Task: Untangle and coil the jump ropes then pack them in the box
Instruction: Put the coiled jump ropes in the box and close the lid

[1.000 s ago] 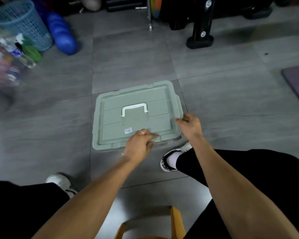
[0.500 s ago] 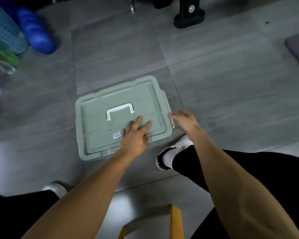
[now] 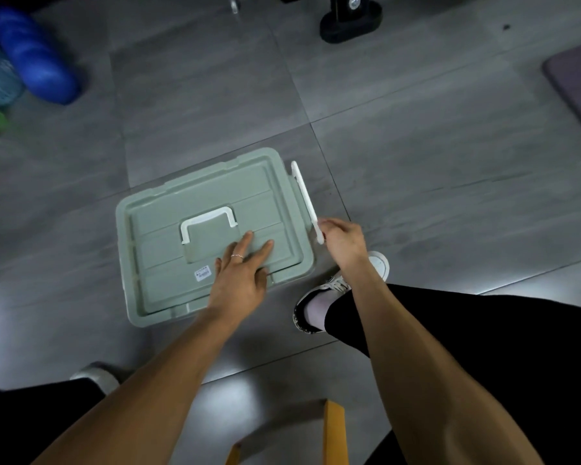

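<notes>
Latch (image 3: 305,199) on box (image 3: 155,297) swung out, R hand (image 3: 343,243) pinching it. L hand (image 3: 240,280) flat on lid (image 3: 255,193), grip released. Keep lid pinned, pop opp latch next.

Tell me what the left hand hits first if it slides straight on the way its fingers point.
Probably the white carry handle on the box lid. The left hand lies flat on the lid, fingertips just short of the handle's near right leg; it may only graze it.
</notes>
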`<act>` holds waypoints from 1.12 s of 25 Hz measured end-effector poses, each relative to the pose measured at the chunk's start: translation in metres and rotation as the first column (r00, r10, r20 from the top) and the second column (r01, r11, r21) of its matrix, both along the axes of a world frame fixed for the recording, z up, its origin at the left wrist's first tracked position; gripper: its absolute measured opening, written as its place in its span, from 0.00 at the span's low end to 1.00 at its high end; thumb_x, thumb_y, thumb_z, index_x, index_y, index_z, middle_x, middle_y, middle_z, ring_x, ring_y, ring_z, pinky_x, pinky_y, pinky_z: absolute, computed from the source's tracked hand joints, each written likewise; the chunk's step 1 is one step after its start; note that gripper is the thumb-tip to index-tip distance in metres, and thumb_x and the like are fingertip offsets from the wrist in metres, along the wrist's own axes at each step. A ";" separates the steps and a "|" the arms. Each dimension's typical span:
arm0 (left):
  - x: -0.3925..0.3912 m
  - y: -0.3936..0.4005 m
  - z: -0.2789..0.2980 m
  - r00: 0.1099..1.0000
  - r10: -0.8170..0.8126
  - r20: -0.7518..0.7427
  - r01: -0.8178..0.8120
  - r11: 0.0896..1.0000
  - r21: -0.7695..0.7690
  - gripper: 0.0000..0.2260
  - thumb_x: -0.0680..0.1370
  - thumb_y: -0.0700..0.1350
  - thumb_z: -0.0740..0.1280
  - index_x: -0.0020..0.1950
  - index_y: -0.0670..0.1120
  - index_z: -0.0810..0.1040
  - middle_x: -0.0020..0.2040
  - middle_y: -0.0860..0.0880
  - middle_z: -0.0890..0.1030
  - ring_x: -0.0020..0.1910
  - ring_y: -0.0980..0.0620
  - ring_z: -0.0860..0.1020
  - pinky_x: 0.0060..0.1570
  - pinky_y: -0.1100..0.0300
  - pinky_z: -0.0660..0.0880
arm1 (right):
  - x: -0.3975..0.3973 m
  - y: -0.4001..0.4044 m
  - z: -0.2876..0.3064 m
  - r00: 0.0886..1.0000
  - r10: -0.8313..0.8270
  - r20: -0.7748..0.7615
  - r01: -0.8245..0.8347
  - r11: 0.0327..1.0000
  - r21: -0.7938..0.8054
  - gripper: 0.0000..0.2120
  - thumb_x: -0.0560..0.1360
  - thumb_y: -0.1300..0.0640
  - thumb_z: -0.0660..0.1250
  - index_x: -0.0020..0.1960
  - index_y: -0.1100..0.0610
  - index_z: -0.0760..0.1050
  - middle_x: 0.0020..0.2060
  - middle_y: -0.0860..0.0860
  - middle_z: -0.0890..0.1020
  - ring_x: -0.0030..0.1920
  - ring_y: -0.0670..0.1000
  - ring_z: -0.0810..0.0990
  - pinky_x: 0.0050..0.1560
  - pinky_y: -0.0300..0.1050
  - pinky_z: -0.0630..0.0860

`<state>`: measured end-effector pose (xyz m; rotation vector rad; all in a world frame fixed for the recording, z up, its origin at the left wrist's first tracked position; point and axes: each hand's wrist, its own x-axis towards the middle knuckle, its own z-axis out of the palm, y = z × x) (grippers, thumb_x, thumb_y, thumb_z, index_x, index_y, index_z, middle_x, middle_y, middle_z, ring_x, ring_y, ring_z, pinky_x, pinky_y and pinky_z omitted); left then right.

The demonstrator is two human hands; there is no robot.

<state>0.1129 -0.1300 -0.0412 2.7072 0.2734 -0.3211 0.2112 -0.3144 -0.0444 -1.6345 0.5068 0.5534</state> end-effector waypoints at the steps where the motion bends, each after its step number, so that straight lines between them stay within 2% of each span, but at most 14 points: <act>1: 0.000 0.000 -0.002 1.000 0.004 0.001 -0.004 1.000 -0.001 0.23 0.77 0.48 0.60 0.72 0.56 0.69 0.77 0.45 0.61 0.73 0.37 0.60 0.69 0.35 0.60 | -0.003 0.002 0.005 1.000 0.001 0.017 -0.001 1.000 0.003 0.08 0.76 0.57 0.66 0.50 0.59 0.82 0.40 0.55 0.84 0.38 0.52 0.80 0.43 0.40 0.77; 2: -0.001 -0.001 -0.003 1.000 0.004 -0.003 -0.004 1.000 0.008 0.22 0.78 0.46 0.61 0.72 0.56 0.69 0.77 0.45 0.60 0.73 0.37 0.60 0.69 0.36 0.59 | -0.007 0.005 0.007 0.999 0.022 0.048 -0.023 1.000 0.016 0.08 0.75 0.56 0.68 0.50 0.58 0.82 0.39 0.54 0.84 0.36 0.48 0.80 0.43 0.41 0.79; 4: -0.003 -0.003 -0.005 1.000 0.005 -0.017 -0.004 1.000 0.030 0.23 0.79 0.44 0.62 0.73 0.57 0.66 0.78 0.47 0.58 0.74 0.38 0.57 0.71 0.36 0.56 | -0.015 0.012 0.003 0.976 0.113 0.185 -0.108 0.994 -0.035 0.05 0.71 0.54 0.73 0.45 0.56 0.82 0.35 0.48 0.83 0.32 0.43 0.78 0.36 0.36 0.76; 6: -0.004 -0.002 -0.006 0.999 0.001 -0.034 0.000 0.999 0.040 0.23 0.80 0.45 0.61 0.74 0.58 0.64 0.79 0.49 0.55 0.75 0.40 0.55 0.72 0.38 0.53 | -0.022 0.021 -0.004 0.935 0.162 0.317 -0.112 0.979 -0.170 0.09 0.67 0.53 0.76 0.42 0.57 0.80 0.35 0.50 0.82 0.31 0.46 0.77 0.33 0.37 0.74; 8: -0.005 -0.001 -0.004 0.999 0.004 -0.032 -0.003 1.000 0.030 0.23 0.81 0.46 0.60 0.75 0.59 0.62 0.79 0.50 0.53 0.76 0.41 0.54 0.73 0.39 0.51 | -0.024 0.028 -0.010 0.901 0.194 0.389 -0.081 0.954 -0.288 0.11 0.68 0.54 0.76 0.42 0.60 0.80 0.39 0.53 0.79 0.34 0.49 0.78 0.36 0.40 0.75; 11: -0.006 -0.001 -0.003 1.000 0.008 -0.015 -0.008 0.999 0.034 0.23 0.80 0.46 0.60 0.75 0.59 0.63 0.79 0.50 0.54 0.76 0.41 0.54 0.73 0.41 0.50 | -0.021 0.030 -0.010 0.879 0.271 0.393 -0.103 0.911 -0.399 0.10 0.69 0.58 0.74 0.39 0.64 0.77 0.41 0.54 0.74 0.34 0.52 0.75 0.39 0.38 0.73; 13: -0.009 0.000 -0.006 0.998 0.035 0.047 -0.034 0.999 -0.037 0.22 0.79 0.44 0.63 0.73 0.56 0.68 0.78 0.48 0.59 0.76 0.42 0.56 0.73 0.42 0.51 | -0.021 0.033 -0.004 0.868 0.307 0.391 -0.093 0.873 -0.478 0.09 0.70 0.58 0.73 0.38 0.63 0.76 0.41 0.55 0.74 0.34 0.52 0.73 0.39 0.38 0.70; 15: -0.009 0.005 -0.005 0.977 0.163 0.136 -0.121 0.955 -0.271 0.19 0.76 0.39 0.66 0.66 0.52 0.77 0.72 0.47 0.70 0.73 0.46 0.65 0.73 0.45 0.58 | -0.025 0.040 0.004 0.858 0.314 0.406 -0.063 0.850 -0.524 0.07 0.71 0.60 0.70 0.49 0.61 0.79 0.47 0.56 0.75 0.40 0.52 0.75 0.44 0.38 0.70; 17: -0.017 0.024 0.008 0.891 0.421 0.173 -0.281 0.808 -0.517 0.15 0.75 0.36 0.67 0.57 0.51 0.82 0.60 0.49 0.81 0.62 0.51 0.77 0.67 0.54 0.69 | -0.031 0.060 0.016 0.829 0.369 0.421 -0.135 0.862 -0.488 0.09 0.72 0.62 0.69 0.53 0.60 0.80 0.48 0.55 0.77 0.42 0.52 0.77 0.46 0.41 0.75; 20: -0.042 0.078 0.029 0.687 0.704 0.179 -0.513 0.644 -0.567 0.09 0.76 0.36 0.67 0.50 0.47 0.83 0.47 0.51 0.83 0.48 0.53 0.81 0.53 0.68 0.74 | -0.034 0.101 0.030 0.767 0.540 0.345 -0.377 0.816 -0.438 0.11 0.72 0.62 0.69 0.54 0.59 0.80 0.49 0.54 0.81 0.44 0.49 0.81 0.54 0.42 0.77; 23: -0.067 0.150 0.029 0.473 0.870 0.140 -0.683 0.463 -0.565 0.08 0.76 0.37 0.65 0.49 0.45 0.84 0.47 0.46 0.84 0.48 0.49 0.81 0.53 0.61 0.75 | -0.047 0.148 0.037 0.609 0.728 0.315 -0.539 0.671 -0.510 0.13 0.72 0.61 0.68 0.57 0.59 0.79 0.54 0.55 0.80 0.53 0.52 0.79 0.59 0.37 0.71; 24: -0.072 0.174 0.024 0.429 0.901 0.058 -0.734 0.386 -0.559 0.08 0.76 0.38 0.65 0.50 0.45 0.83 0.48 0.45 0.83 0.50 0.48 0.80 0.53 0.59 0.75 | -0.053 0.167 0.039 0.528 0.793 0.303 -0.581 0.598 -0.552 0.15 0.72 0.60 0.68 0.59 0.58 0.78 0.58 0.54 0.78 0.57 0.52 0.78 0.62 0.38 0.70; 26: -0.077 0.205 0.006 0.380 0.892 -0.243 -0.831 0.213 -0.514 0.06 0.78 0.41 0.64 0.51 0.46 0.80 0.47 0.46 0.80 0.49 0.49 0.76 0.47 0.58 0.72 | -0.061 0.199 0.041 0.392 0.891 0.229 -0.664 0.446 -0.600 0.21 0.73 0.56 0.68 0.66 0.55 0.74 0.66 0.53 0.72 0.66 0.51 0.72 0.68 0.42 0.66; 28: -0.087 0.220 -0.012 0.352 0.722 -0.595 -0.834 -0.047 -0.550 0.06 0.80 0.46 0.61 0.48 0.46 0.77 0.42 0.48 0.78 0.43 0.49 0.74 0.44 0.58 0.70 | -0.070 0.230 0.040 0.255 0.959 0.128 -0.718 0.276 -0.639 0.28 0.73 0.52 0.68 0.72 0.52 0.66 0.74 0.51 0.63 0.72 0.51 0.62 0.72 0.45 0.61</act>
